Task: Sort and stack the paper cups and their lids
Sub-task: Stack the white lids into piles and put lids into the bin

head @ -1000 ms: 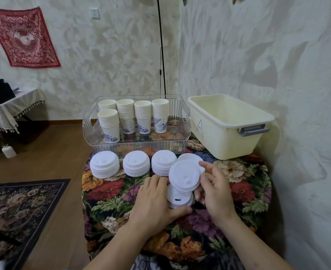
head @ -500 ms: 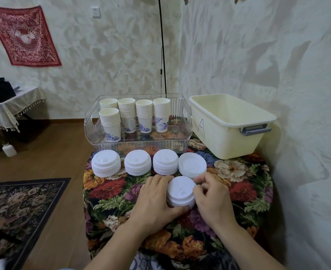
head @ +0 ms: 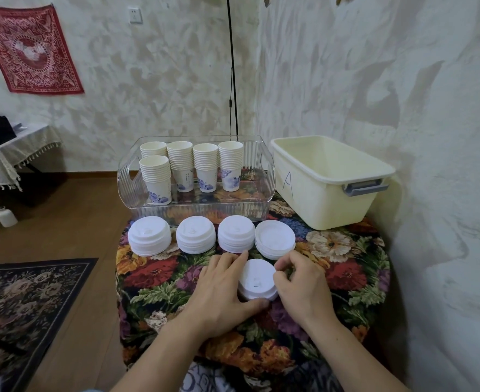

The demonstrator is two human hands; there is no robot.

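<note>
Floral cloth covers the counter [head: 346,267], and both hands are on the near lid stack [head: 257,280]: left hand [head: 222,290] cupping its left side, thumb curled under the front edge, right hand [head: 298,284] with curled fingers pinching the right rim. Four more lid stacks [head: 195,234] line up behind (cups [head: 179,162] stacked in the clear tray [head: 267,176]).

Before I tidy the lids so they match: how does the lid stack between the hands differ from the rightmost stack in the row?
The stack between the hands shows domed tops with a sip slot; the rightmost stack shows a flat recessed face, apparently turned over. The first is gripped by the left hand and right hand; the second stands untouched. Both are white lids on the floral cloth.
</note>
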